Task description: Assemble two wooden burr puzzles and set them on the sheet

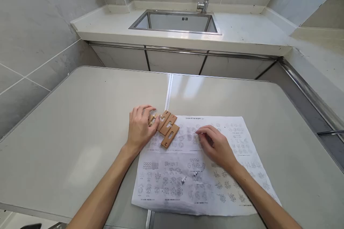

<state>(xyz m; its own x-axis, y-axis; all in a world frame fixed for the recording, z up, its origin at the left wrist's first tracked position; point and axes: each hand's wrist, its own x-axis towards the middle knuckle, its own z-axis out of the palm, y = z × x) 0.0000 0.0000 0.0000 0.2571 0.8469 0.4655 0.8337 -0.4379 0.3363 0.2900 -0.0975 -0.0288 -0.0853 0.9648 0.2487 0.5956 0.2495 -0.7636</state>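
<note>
Wooden puzzle pieces (167, 128), four, under left hand (140, 126)'s loose open grip; right hand (216, 145) likewise open.

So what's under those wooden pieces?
The wooden pieces lie on the top left corner of the paper sheet, which rests on the table. The printed diagrams beneath them are covered. The left hand hides one piece's end; the right hand rests on the sheet.

Left hand (140, 127) rests on wooden puzzle pieces (166, 128) at top-left corner of printed sheet (199, 182). Right hand (217, 146) fingertips down on sheet. Surface (80, 121) grey; sink (176, 21) behind.
</note>
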